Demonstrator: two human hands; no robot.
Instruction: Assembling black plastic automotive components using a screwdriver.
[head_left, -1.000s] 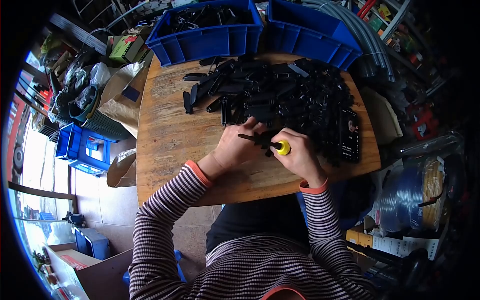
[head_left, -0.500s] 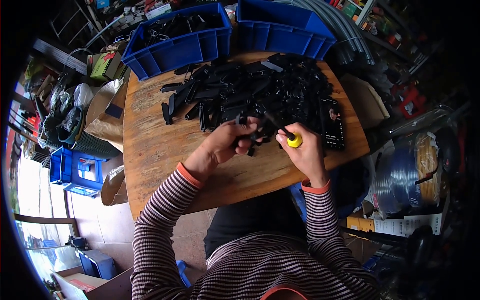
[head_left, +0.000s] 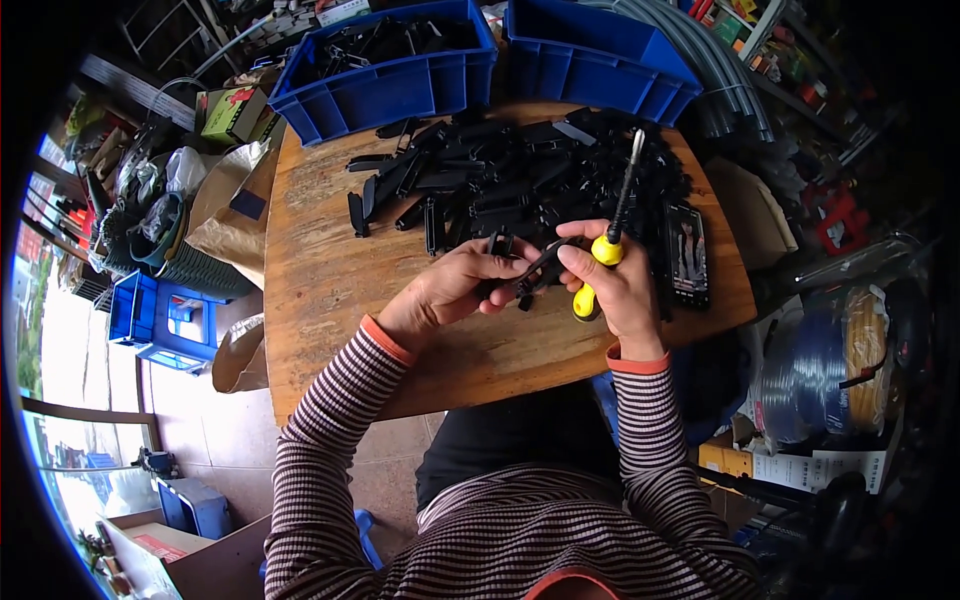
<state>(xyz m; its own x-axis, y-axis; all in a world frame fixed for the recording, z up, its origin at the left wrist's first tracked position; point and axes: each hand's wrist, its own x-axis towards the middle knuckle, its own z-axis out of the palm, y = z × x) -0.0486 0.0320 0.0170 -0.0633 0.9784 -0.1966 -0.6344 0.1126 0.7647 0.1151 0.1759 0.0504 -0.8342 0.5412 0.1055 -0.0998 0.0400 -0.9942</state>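
The left hand (head_left: 455, 290) is closed around a small black plastic part (head_left: 528, 272), held just above the near middle of the round wooden table (head_left: 320, 260). The right hand (head_left: 618, 285) grips a screwdriver (head_left: 610, 225) by its yellow handle; the dark shaft points away from the person, tilted up and toward the far side, its tip standing over the pile. The right thumb and forefinger also meet the black plastic part, so both hands touch it at once, the two hands close together with fingertips touching. A large heap of similar black parts (head_left: 520, 180) covers the far half of the table, spreading from centre to right. A phone (head_left: 687, 252) lies flat at the right edge of the heap, just right of the right hand, its screen lit. Two blue plastic crates stand at the far edge: the left crate (head_left: 385, 85) holds more black pieces; the contents of the right crate (head_left: 595, 55) cannot be made out. Both forearms wear striped sleeves with orange cuffs. Crumpled brown paper (head_left: 235, 215) lies beside the table on the left.
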